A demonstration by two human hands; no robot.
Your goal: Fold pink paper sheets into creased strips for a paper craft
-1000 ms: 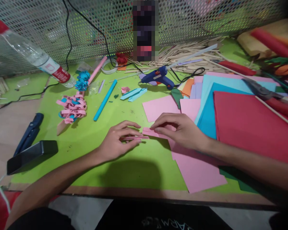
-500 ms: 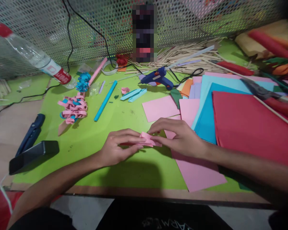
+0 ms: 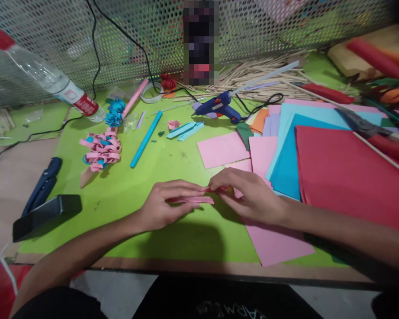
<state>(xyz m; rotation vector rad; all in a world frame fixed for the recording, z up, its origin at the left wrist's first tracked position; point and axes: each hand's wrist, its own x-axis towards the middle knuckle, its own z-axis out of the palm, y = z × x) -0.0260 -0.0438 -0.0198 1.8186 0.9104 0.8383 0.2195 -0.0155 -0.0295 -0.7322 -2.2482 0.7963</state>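
A narrow folded pink paper strip [image 3: 196, 200] lies flat on the green mat [image 3: 126, 186] between both hands. My left hand [image 3: 166, 204] pinches its left part, thumb under and fingers over it. My right hand [image 3: 249, 195] grips the strip's right end with closed fingertips and rests on a large pink sheet [image 3: 272, 239]. Two more pink sheets [image 3: 221, 149] lie just beyond the hands.
A stack of coloured sheets topped by a red sheet [image 3: 349, 173] lies at the right. A blue glue gun [image 3: 217, 106], wooden sticks [image 3: 252, 77], a teal paper roll [image 3: 146, 138], pink curled paper strips [image 3: 101, 150], a plastic bottle [image 3: 49, 79] and a black stapler [image 3: 43, 217] surround the mat.
The pink strip, raised and bunched between the fingertips half a second ago, now lies flattened and longer. Both hands shifted slightly toward me and to the right.
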